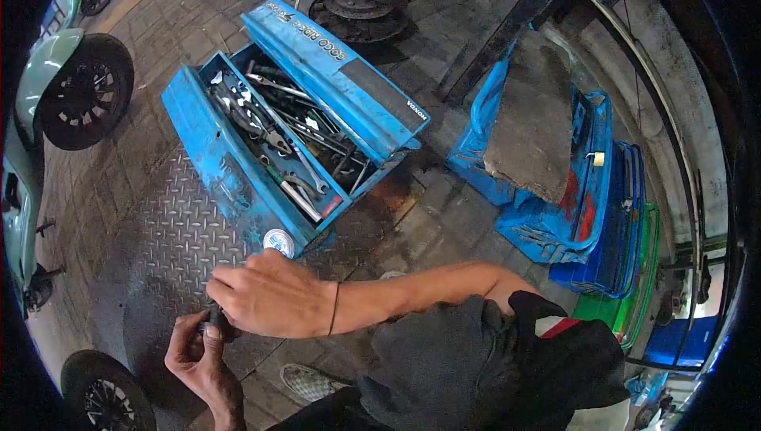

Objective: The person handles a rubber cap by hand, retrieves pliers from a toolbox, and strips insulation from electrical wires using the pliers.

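My left hand [202, 356] is at the lower left, its thumb and fingers closed around a small dark object [214, 320] that I cannot make out. Just above it, my right hand [269, 294] reaches across with bent fingers closed at the same dark object. Beyond my hands stands an open blue toolbox [226, 185], its trays full of wrenches, pliers and other metal tools. A round white sticker or lid [278, 242] shows at the toolbox's near corner, right behind my right hand.
Blue toolboxes [547, 233] and a green one [626, 304] line the right side, with a worn brown board [529, 126] on top. Car wheels [87, 90] stand at the left. A dark metal beam [507, 26] slants at the upper right. Textured metal plate [186, 221] covers part of the floor.
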`<state>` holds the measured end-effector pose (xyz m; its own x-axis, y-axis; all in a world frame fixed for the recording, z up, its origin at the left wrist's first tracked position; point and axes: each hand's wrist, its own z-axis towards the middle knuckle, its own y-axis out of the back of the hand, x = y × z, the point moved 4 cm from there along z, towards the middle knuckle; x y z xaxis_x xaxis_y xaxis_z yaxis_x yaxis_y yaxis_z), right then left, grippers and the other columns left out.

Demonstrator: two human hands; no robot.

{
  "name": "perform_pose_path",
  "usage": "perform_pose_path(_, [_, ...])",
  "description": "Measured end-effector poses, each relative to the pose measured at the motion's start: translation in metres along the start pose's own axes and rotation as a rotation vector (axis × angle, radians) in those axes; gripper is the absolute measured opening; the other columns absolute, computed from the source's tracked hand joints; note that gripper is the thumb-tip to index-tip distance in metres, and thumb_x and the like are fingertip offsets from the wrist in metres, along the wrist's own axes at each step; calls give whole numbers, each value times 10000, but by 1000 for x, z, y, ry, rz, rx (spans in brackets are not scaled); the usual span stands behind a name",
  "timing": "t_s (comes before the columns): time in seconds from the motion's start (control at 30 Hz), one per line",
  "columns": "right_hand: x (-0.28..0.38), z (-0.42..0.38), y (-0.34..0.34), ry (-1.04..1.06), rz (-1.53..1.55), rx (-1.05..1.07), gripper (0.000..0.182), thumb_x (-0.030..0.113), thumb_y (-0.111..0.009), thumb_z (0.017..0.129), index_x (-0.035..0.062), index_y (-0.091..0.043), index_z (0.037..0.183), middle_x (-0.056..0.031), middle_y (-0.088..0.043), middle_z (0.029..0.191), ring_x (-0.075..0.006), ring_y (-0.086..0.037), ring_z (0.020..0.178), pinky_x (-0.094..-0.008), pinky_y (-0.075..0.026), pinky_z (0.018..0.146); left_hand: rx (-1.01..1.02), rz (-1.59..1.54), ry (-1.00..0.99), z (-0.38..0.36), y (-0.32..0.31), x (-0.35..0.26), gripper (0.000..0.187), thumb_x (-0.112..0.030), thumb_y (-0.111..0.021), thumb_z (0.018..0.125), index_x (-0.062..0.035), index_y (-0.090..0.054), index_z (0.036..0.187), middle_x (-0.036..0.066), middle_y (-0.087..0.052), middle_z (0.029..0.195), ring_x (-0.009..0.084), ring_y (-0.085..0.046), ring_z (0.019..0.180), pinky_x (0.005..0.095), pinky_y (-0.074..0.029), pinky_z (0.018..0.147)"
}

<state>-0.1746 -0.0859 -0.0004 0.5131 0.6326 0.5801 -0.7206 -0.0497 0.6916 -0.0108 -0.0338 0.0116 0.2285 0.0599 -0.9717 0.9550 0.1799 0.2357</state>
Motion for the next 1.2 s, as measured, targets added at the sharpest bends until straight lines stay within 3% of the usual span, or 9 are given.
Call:
perform_pose_path(0.13, [0, 1, 0, 30, 12, 66, 303, 226, -737, 823, -2, -565, 926, -147, -614, 876, -349, -680, 635, -451, -520, 521, 0, 74, -33, 1, 4, -4, 274, -164, -776, 887, 70, -670, 981, 36, -592, 915, 99, -543, 780, 233, -432, 698])
perform_pose_path(0.37, [5, 2, -5, 70, -29, 161, 376, 266, -752, 817, -5, -537, 962, -151, -603, 903, -351, -678, 633, -465, -512, 518, 76, -64, 35, 3, 11, 1, 300, -183, -814, 844, 65, -675, 943, 18, -593, 863, 92, -543, 793, 244, -415, 696])
perform_pose_path(0.57, [6, -1, -8, 88, -3, 206, 340, 262, -702, 848, -19, -571, 986, -176, -627, 899, -357, -690, 651, -471, -533, 548, 65, -88, 92, 3, 10, -4, 289, -159, -827, 818, 77, -693, 917, 17, -598, 797, 88, -526, 707, 240, -403, 638])
perform_pose_path(0.63, [6, -3, -9, 118, 2, 110, 316, 238, -697, 836, -8, -560, 980, -169, -611, 886, -357, -688, 653, -467, -532, 551, 92, -107, 108, 4, 8, -9, 276, -144, -825, 811, 78, -701, 917, 7, -594, 770, 73, -506, 661, 235, -391, 606])
perform_pose_path(0.97, [6, -8, -5, 217, -49, 118, 200, 188, -634, 843, 20, -557, 920, -136, -564, 849, -302, -636, 583, -427, -521, 533, 129, -10, 149, 4, 11, -15, 266, -91, -856, 756, 49, -726, 941, -25, -573, 751, 36, -454, 652, 219, -328, 572])
perform_pose_path(1.03, [6, -9, -6, 252, -144, 95, 174, 186, -615, 857, 32, -558, 912, -131, -559, 846, -278, -619, 561, -403, -498, 503, 182, 91, 170, 1, 17, -8, 318, -123, -890, 727, 33, -735, 956, -29, -582, 770, 37, -465, 670, 222, -339, 579])
perform_pose_path(1.1, [7, -7, -3, 268, -138, 67, 201, 233, -616, 876, 41, -557, 896, -112, -550, 823, -257, -607, 546, -390, -466, 471, 230, 202, 6, 4, 17, -17, 356, -139, -909, 709, 27, -740, 974, -1, -622, 809, 57, -508, 695, 233, -384, 596])
perform_pose_path(1.17, [8, -1, 4, 316, -131, 62, 255, 292, -627, 893, 55, -543, 851, -97, -524, 769, -251, -588, 522, -389, -441, 453, 240, 87, 36, 2, 14, -18, 332, -110, -893, 717, 44, -724, 957, 53, -684, 926, 119, -627, 868, 278, -497, 781])
perform_pose_path(1.2, [9, -1, 2, 323, -83, 80, 255, 292, -627, 893, 55, -543, 851, -97, -524, 769, -251, -588, 522, -389, -441, 453, 212, 105, 75, 2, 16, -15, 332, -110, -893, 717, 44, -724, 957, 53, -684, 926, 119, -627, 868, 278, -497, 781])
